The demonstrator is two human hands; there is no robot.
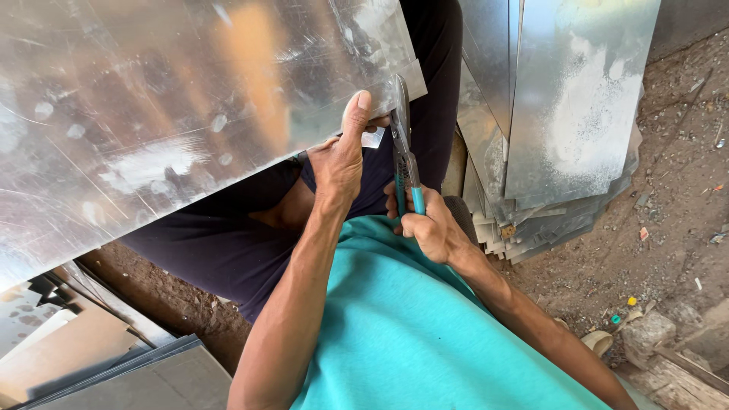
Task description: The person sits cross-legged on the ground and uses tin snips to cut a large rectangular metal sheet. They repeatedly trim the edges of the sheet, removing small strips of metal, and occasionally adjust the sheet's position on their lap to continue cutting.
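Gripping tool: right hand wraps teal-handled snips, blades at metal sheet edge.
Left hand: pinching sheet rim, fingers hidden beneath.
Sheet: across lap, cut off at frame's edges.
Stacked sheets: right, partly cropped.

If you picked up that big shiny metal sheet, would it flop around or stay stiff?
The big metal sheet looks thin, so it would probably bend and wobble rather than stay flat. Its glossy face seems slippery, which may be why the left hand pinches its edge. Where the snips bite, the edge is likely sharp.
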